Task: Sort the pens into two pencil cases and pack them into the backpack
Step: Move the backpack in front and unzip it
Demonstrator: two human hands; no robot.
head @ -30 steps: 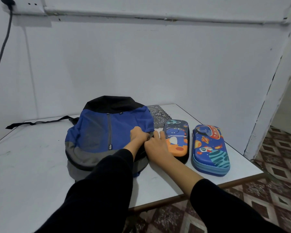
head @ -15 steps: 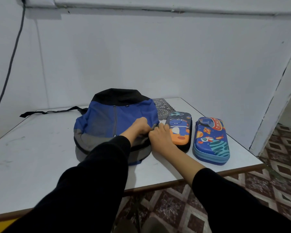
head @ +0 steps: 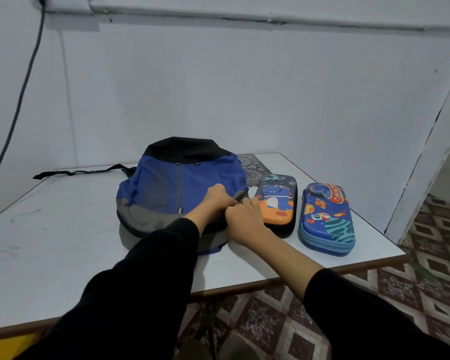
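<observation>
Still, our left hand point(head: 216, 198) and right hand point(head: 244, 216) stay clamped on the backpack point(head: 166, 193) | dinosaur case point(head: 277, 201) and rocket case point(head: 325, 219) lie unmoved beside it | we judge packing unstarted.

One backpack point(head: 166, 188), one patterned mat point(head: 250, 165) and one table point(head: 50, 242) are seen. Two pencil cases are counted — the dinosaur case point(head: 277, 201) and the rocket case point(head: 325, 219). Two hands are shown — the left hand point(head: 216, 201) and the right hand point(head: 244, 219). One cable point(head: 24, 81) is seen.

Head cam, fwd-down over table point(head: 63, 255)
</observation>
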